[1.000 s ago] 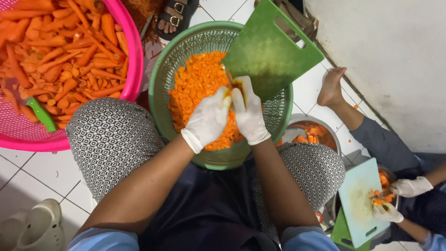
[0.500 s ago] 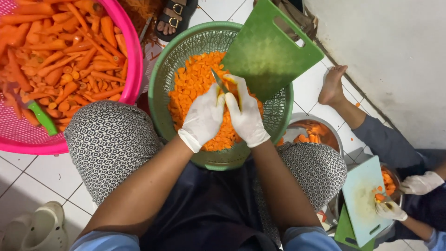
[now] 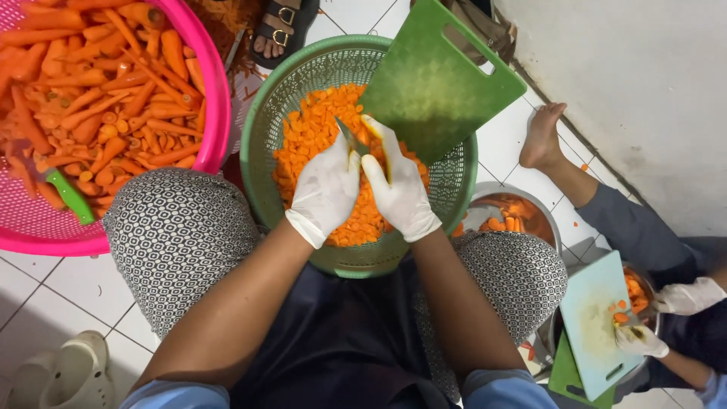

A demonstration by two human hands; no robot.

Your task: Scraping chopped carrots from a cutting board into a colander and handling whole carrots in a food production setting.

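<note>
Left hand (image 3: 326, 189): in a white glove, fingers curled shut around the handle of a small knife (image 3: 350, 138), over the green plastic mesh basket (image 3: 266, 129).
Right hand (image 3: 401, 189): white-gloved, closed on something orange pinched at the fingertips (image 3: 372, 125); it is too hidden to tell what exactly. It touches the left hand.
Knife: blade points up and away between the two hands, just above the heap.
Sliced carrot rounds (image 3: 310, 144): an orange heap filling the basket's middle.
Green plastic cutting board (image 3: 439, 79): leans tilted on the basket's far right rim, handle hole uppermost.
Basket: sits on the white tiled floor (image 3: 45, 303) between the person's patterned knees.
Pink plastic basin (image 3: 216, 98): left of the basket, full of whole peeled carrots (image 3: 98, 98), with a green-handled peeler (image 3: 70, 195) lying among them.
Co-worker's gloved hands (image 3: 640, 341): at lower right, on a pale cutting board (image 3: 594, 326) with a few carrot pieces, well apart from the basket.
</note>
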